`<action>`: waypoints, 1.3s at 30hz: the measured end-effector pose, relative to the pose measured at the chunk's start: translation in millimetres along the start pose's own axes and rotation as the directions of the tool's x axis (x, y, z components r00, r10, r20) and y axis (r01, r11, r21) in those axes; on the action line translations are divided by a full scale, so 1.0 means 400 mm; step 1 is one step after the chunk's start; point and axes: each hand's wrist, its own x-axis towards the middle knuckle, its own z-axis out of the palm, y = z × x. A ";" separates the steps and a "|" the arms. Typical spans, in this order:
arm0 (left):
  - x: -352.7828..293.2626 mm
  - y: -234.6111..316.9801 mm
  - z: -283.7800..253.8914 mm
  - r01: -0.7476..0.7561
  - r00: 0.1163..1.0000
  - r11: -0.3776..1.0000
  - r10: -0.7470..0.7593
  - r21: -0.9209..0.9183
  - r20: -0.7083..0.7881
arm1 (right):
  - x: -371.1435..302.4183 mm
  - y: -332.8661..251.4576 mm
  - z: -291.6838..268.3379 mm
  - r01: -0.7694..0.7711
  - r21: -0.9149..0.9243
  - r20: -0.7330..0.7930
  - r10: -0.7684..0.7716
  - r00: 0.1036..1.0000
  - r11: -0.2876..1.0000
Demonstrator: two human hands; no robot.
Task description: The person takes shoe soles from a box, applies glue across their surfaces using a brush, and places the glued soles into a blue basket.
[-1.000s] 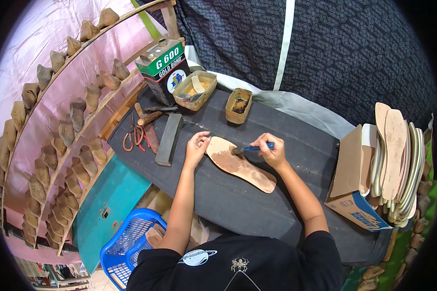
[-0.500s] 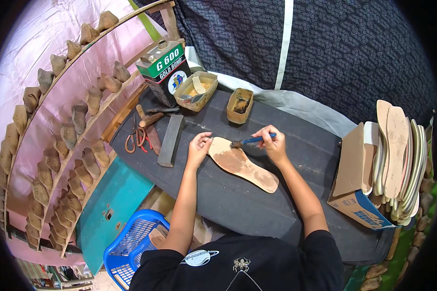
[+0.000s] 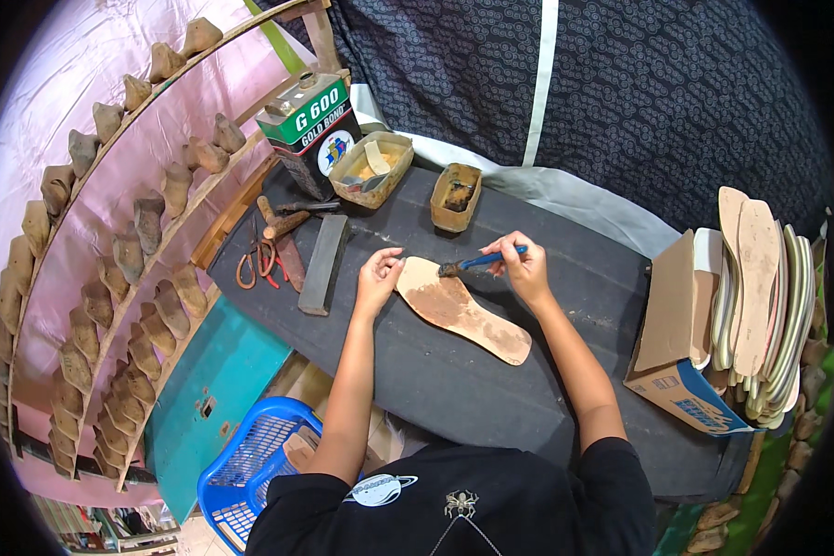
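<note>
A tan insole point(image 3: 468, 320) lies on the dark table, its wide end toward my left hand. Brownish glue-like smears cover part of its surface. My right hand point(image 3: 522, 269) grips a blue-handled brush point(image 3: 485, 260), whose dark bristles touch the insole's wide end. With fingers bent, my left hand point(image 3: 378, 281) pinches the insole's left edge between thumb and fingertips. Beyond the brush stands a small open tub point(image 3: 456, 197) stained dark inside.
At the back left are a metal can point(image 3: 310, 130) and a larger tub point(image 3: 372, 170). A grey block point(image 3: 324, 265), a hammer point(image 3: 281, 221) and scissors point(image 3: 267, 258) lie left. A cardboard box point(image 3: 665, 320) of insoles stands right. Racks of shoe lasts point(image 3: 148, 222) line the left; a blue basket point(image 3: 241, 473) sits below.
The brush has shifted very slightly at the insole's wide end, with my right hand still gripping it. My left hand stays at the insole's edge. The whole view has moved a little.
</note>
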 end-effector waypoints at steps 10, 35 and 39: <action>0.002 -0.003 -0.007 0.000 0.999 0.999 -0.001 0.042 0.033 | -0.027 -0.048 -0.020 0.227 -0.145 -0.062 -0.238 0.969 0.963; 0.002 -0.007 -0.010 0.005 0.999 0.994 -0.010 0.111 0.050 | -0.105 -0.075 -0.047 0.170 -0.275 0.134 -0.137 0.981 0.946; 0.005 -0.008 -0.010 0.004 0.999 0.992 -0.010 0.123 0.044 | -0.095 -0.072 -0.082 0.172 -0.141 0.047 -0.167 0.985 0.975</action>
